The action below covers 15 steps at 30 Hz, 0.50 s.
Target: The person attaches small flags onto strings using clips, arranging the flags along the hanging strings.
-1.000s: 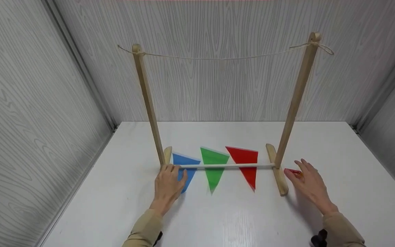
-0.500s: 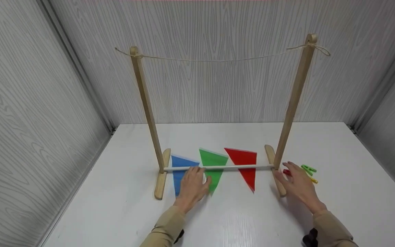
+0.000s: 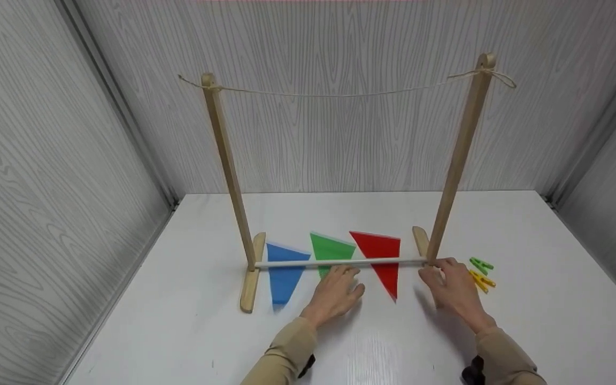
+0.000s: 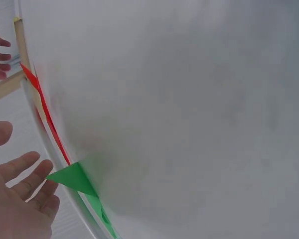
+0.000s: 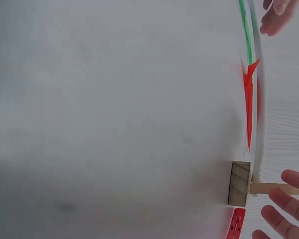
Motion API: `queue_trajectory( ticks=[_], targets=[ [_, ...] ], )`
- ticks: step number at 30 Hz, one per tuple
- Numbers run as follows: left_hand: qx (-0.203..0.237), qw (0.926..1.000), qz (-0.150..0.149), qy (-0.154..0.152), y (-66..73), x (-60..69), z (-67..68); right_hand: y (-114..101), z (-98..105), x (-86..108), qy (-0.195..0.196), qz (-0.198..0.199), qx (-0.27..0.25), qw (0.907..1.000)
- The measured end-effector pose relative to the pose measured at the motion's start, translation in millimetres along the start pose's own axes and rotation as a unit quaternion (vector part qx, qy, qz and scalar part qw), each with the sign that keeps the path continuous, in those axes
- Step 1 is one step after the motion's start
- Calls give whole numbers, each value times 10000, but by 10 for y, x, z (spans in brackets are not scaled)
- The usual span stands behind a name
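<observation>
The left hand, fingers loosely spread and empty, is at the green flag, the middle of 3 on the tabletop, between the blue flag and red flag. The right hand, fingers parted and empty, is near the right post and yellow clip.

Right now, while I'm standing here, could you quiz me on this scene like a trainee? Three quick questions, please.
1. Which flag lies between the blue triangular flag and the red triangular flag?
2. True or false: the thin beige string hangs higher than the white cylindrical rod.
3. Which hand is nearer the small green clip? A) left hand; B) right hand.

Key: 1. The green triangular flag; 2. True; 3. B.
</observation>
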<state>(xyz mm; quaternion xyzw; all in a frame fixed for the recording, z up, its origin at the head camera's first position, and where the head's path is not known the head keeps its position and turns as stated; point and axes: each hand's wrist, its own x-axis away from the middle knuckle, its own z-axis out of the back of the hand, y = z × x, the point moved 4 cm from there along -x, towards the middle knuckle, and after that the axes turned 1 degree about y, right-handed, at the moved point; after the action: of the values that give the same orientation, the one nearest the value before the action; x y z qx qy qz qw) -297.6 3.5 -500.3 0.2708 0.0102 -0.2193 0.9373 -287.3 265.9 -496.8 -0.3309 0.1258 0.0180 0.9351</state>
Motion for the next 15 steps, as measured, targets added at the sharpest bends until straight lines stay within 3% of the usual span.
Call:
queue_trajectory(
  ticks=[6, 15],
  targets=[
    [-27, 9986, -46, -528, 77, -20, -104, -36, -58, -12, 74, 200, -44, 9998],
    [64, 9956, 47, -936, 158, -35, -186, -81, -158, -21, -578, 4, -529, 9969]
  ],
)
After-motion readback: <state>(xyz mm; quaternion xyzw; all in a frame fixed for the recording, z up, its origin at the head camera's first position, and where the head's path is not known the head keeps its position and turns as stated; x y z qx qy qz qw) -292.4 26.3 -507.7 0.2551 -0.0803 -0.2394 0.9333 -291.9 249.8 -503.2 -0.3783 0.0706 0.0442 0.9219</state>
